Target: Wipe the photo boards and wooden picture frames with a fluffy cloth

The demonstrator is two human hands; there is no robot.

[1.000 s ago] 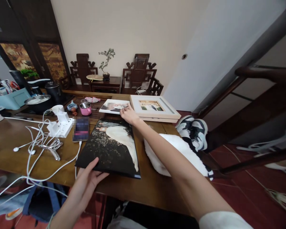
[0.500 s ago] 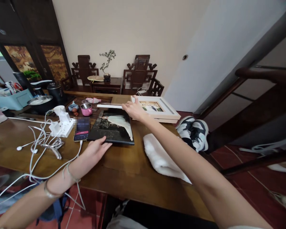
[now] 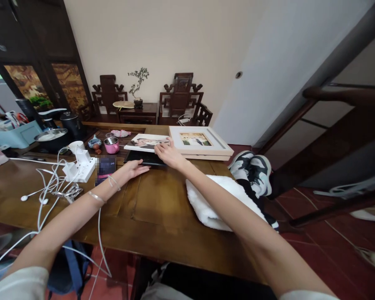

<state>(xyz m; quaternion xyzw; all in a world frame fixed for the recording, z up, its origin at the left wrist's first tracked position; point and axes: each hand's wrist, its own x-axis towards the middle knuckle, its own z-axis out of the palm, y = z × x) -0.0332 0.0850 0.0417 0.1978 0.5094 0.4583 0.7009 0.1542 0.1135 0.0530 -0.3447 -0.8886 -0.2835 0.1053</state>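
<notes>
My left hand (image 3: 135, 168) grips the near edge of a black photo panel (image 3: 148, 158), thumb on top and fingers below. Over that panel lies a white-edged photo panel (image 3: 143, 141), tilted a little, with a picture of people on it. My right hand (image 3: 168, 153) pinches its near right corner. Most of the black panel is hidden under the white-edged one. Just right of both stands a white box-like picture frame (image 3: 220, 150) with a photo inside.
A white towel (image 3: 212, 204) lies at the table's right, with shoes (image 3: 253, 171) beyond. Left of my hands are a phone (image 3: 105, 171), a power strip (image 3: 85, 168), tangled white cables (image 3: 50, 179) and a pink cup (image 3: 111, 145). A blue bin (image 3: 21, 135) stands far left.
The black panel has slid away from me, under the white-edged panel, my left hand moving with it. My right hand has lowered the white-edged panel, whose picture face now shows.
</notes>
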